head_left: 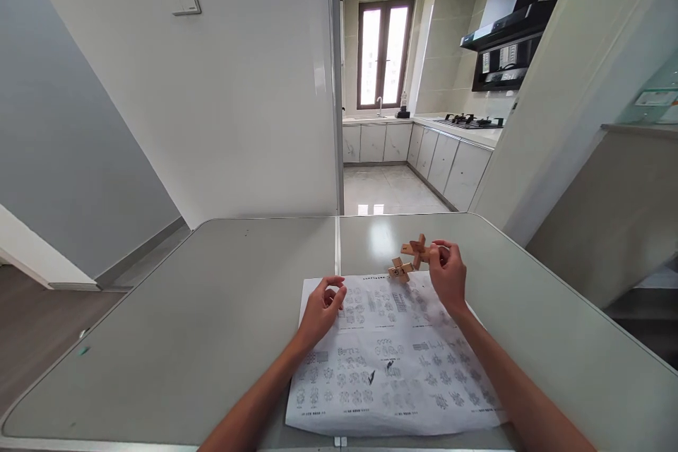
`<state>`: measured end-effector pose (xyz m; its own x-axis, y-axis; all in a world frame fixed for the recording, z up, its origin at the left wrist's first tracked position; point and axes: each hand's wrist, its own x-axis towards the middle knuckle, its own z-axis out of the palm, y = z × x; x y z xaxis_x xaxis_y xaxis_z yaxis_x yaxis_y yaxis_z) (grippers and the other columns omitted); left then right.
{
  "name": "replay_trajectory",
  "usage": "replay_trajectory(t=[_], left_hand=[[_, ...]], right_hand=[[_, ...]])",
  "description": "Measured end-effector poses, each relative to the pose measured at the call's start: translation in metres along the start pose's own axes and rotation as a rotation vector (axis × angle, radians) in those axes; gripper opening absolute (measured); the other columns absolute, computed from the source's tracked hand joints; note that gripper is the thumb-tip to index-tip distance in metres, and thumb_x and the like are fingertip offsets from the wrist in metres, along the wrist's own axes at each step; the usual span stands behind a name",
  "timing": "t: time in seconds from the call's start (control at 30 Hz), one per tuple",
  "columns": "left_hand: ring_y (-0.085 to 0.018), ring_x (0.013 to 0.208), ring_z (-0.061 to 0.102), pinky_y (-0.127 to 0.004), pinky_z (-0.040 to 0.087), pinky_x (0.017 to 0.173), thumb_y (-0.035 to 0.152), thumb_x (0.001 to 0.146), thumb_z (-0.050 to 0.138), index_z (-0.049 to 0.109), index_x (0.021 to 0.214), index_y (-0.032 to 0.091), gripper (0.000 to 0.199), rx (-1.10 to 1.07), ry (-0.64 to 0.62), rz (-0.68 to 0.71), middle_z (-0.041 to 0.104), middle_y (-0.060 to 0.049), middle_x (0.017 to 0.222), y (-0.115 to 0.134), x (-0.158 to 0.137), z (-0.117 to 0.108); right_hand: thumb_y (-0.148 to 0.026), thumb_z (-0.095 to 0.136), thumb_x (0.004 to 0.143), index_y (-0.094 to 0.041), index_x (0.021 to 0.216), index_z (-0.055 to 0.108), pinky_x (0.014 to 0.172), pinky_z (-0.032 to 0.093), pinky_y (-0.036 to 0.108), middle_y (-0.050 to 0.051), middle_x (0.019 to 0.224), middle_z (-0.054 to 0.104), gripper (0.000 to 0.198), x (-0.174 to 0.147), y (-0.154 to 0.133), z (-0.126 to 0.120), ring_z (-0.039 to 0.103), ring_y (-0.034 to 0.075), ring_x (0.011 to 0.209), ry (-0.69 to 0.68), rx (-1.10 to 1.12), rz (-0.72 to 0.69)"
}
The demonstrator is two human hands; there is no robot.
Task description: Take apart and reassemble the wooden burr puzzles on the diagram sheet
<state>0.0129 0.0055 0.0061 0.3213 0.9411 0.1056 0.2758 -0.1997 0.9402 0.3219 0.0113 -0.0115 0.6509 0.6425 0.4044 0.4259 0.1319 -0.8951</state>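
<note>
My right hand (pixel 449 274) pinches one arm of a wooden interlocking puzzle (pixel 418 250), whose crossed blocks stick out to several sides. Just below and left of it is a second wooden puzzle cluster (pixel 400 270) with dark marks on its face, at the top edge of the sheet; whether the two touch I cannot tell. My left hand (pixel 321 308) is over the left side of the printed instruction sheet (pixel 371 339), fingers loosely curled, thumb and index finger apart, nothing visible between them. Rows of small assembly drawings cover the sheet.
The sheet lies across the seam of a grey-green folding table (pixel 212 325) with a metal rim. A small green bit (pixel 82 351) is at the table's left. A white wall (pixel 254 99) stands behind. Beyond the doorway are kitchen cabinets (pixel 384 143) and a gas stove (pixel 469 121).
</note>
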Motion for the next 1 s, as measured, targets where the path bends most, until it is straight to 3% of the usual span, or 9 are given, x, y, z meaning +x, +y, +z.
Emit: replay_trajectory(t=[0.13, 0.2, 0.33, 0.47, 0.7, 1.0], left_hand=[[-0.016, 0.075, 0.06, -0.027, 0.045, 0.063, 0.055, 0.095, 0.058, 0.061, 0.116, 0.023, 0.038, 0.083, 0.02, 0.076, 0.067, -0.005, 0.105, 0.003, -0.004, 0.001], [-0.018, 0.087, 0.062, -0.03, 0.05, 0.072, 0.051, 0.093, 0.065, 0.058, 0.121, 0.025, 0.039, 0.135, 0.021, 0.154, 0.065, -0.007, 0.116, 0.002, -0.006, 0.001], [-0.026, 0.116, 0.057, -0.043, 0.048, 0.101, 0.042, 0.075, 0.086, 0.046, 0.139, 0.03, 0.076, 0.167, -0.03, 0.309, 0.052, -0.01, 0.141, -0.001, -0.008, 0.0], [-0.029, 0.12, 0.055, -0.048, 0.047, 0.105, 0.043, 0.063, 0.095, 0.042, 0.145, 0.031, 0.098, 0.16, -0.096, 0.293, 0.05, -0.01, 0.144, -0.005, -0.008, -0.001], [-0.026, 0.11, 0.06, -0.049, 0.051, 0.103, 0.037, 0.069, 0.09, 0.053, 0.136, 0.03, 0.076, 0.169, -0.149, 0.261, 0.061, -0.006, 0.132, 0.004, -0.009, 0.0], [-0.026, 0.111, 0.065, -0.042, 0.058, 0.096, 0.037, 0.067, 0.09, 0.055, 0.133, 0.027, 0.076, 0.125, -0.176, 0.193, 0.062, -0.007, 0.125, 0.004, -0.008, 0.001]], right_hand=[[-0.07, 0.059, 0.088, -0.023, 0.104, 0.058, 0.056, 0.045, 0.029, 0.002, 0.076, 0.066, 0.05, -0.026, -0.023, 0.016, 0.058, 0.019, 0.062, -0.355, 0.332, 0.072], [-0.068, 0.06, 0.09, -0.024, 0.102, 0.059, 0.053, 0.043, 0.029, -0.001, 0.069, 0.06, 0.046, -0.044, -0.032, 0.024, 0.053, 0.017, 0.057, -0.534, 0.42, 0.086], [-0.065, 0.062, 0.092, -0.023, 0.092, 0.059, 0.049, 0.041, 0.028, -0.003, 0.064, 0.057, 0.042, -0.076, -0.045, 0.035, 0.05, 0.014, 0.051, -0.762, 0.487, 0.093], [-0.067, 0.062, 0.091, -0.023, 0.091, 0.057, 0.047, 0.042, 0.027, -0.004, 0.062, 0.058, 0.045, -0.09, -0.047, 0.041, 0.051, 0.013, 0.048, -0.852, 0.512, 0.133], [-0.069, 0.065, 0.088, -0.022, 0.091, 0.055, 0.048, 0.043, 0.026, -0.003, 0.064, 0.062, 0.048, -0.091, -0.044, 0.042, 0.055, 0.013, 0.05, -0.937, 0.535, 0.192], [-0.069, 0.065, 0.088, -0.022, 0.09, 0.055, 0.051, 0.041, 0.027, -0.002, 0.068, 0.064, 0.048, -0.093, -0.039, 0.042, 0.053, 0.013, 0.052, -0.968, 0.487, 0.235]])
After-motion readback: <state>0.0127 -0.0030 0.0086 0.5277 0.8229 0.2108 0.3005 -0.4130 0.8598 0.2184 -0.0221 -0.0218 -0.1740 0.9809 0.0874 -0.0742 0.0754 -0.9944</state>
